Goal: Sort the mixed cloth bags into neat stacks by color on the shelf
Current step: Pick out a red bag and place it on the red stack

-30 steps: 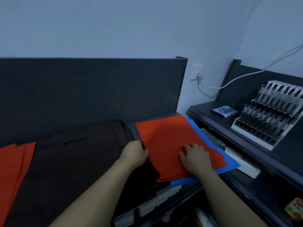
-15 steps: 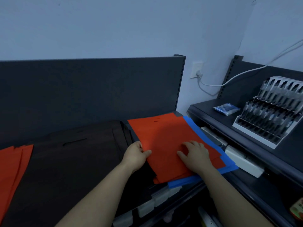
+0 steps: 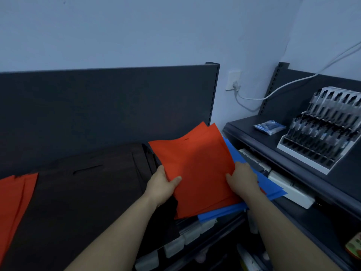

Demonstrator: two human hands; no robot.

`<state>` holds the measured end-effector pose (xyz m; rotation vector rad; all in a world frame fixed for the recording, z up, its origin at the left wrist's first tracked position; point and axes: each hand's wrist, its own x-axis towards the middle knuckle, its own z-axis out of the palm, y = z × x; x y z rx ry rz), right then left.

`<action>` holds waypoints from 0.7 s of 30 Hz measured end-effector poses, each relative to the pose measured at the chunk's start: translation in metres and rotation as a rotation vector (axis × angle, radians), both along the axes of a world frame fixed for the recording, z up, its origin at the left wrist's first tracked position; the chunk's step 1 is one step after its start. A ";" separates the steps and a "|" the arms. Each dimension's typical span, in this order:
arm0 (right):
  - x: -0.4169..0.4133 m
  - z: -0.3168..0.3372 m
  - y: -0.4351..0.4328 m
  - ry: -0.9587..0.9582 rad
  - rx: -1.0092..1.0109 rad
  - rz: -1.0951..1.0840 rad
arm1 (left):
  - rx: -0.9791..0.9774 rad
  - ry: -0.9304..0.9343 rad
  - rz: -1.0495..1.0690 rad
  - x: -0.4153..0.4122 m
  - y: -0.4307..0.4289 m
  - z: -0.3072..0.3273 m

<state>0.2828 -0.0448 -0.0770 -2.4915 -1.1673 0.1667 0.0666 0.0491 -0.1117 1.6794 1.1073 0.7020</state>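
— Bags in hand at the shelf (image 3: 97, 106): the left grip (image 3: 162, 185) pinches the near-left edge of the red bags (image 3: 195, 169), thumb on top, and the right grip (image 3: 242, 180) clasps their right side. The sheaf tilts up at the far end, its near edge low over the blue bags (image 3: 273, 192) under the right grip.

— How should this step go, from where we stand?

— I'd keep both edges pinched so the layers don't fan and clear the blue ones cleanly. Then carry the sheaf left over the black bags (image 3: 88, 188) beside the left grip, to the red stack (image 3: 15, 198) far beyond it, and square the corners on landing.

— What can't we see?

— The right grip's fingertips, tucked behind the cloth. How many red bags are in the sheaf, though two top corners show. Whether it touches the blue, or what lies beneath that. The red stack is cut off at the picture's edge, and the light is dim.
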 end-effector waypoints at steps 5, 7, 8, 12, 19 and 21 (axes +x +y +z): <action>0.002 0.006 -0.005 -0.087 0.105 -0.013 | -0.072 -0.156 -0.080 -0.001 -0.006 0.006; 0.002 0.014 -0.006 -0.148 0.185 -0.012 | -0.105 -0.205 -0.084 0.001 -0.008 0.011; 0.003 0.019 -0.005 -0.179 0.224 -0.012 | -0.125 -0.228 -0.073 0.002 -0.009 0.014; 0.005 0.050 -0.002 -0.307 0.333 0.003 | -0.200 -0.352 0.028 0.007 -0.009 0.027; -0.006 0.110 -0.002 -0.459 0.543 0.019 | -0.400 -0.787 0.133 0.013 -0.017 0.081; -0.011 0.127 -0.003 -0.478 0.571 0.037 | -0.435 -0.842 0.115 0.008 -0.021 0.094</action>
